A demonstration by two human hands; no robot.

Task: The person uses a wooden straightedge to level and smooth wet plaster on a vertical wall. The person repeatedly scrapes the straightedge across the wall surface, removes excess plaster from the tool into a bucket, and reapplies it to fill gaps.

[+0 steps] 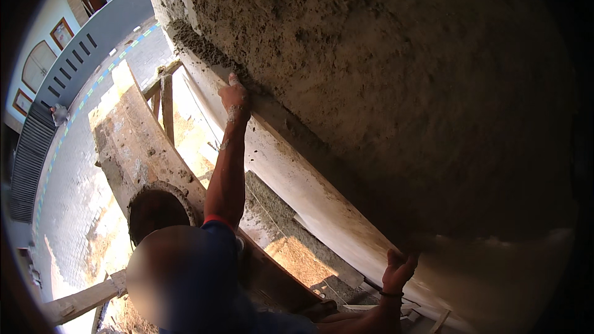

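Observation:
My left hand (pixel 234 98), spattered with grey mortar, grips the upper part of a long pale board or edge strip (pixel 309 179) that runs diagonally along a rough plastered wall (pixel 383 55). Wet-looking grey mortar (pixel 204 46) lies along the wall just above that hand. Lower down at the right, my right hand (pixel 396 272) has its bent fingers on the same edge, partly in shadow. Below my left arm, a mortar-crusted round bucket (pixel 133 213) stands by the scaffold plank (pixel 136 142).
Wooden scaffold bars (pixel 80 300) cross at lower left and behind the plank. Far below are a paved road (pixel 71 198), a grey fence (pixel 80 62) with slots, a building with wood-framed windows, and a small crouched person (pixel 60 114) beside the fence.

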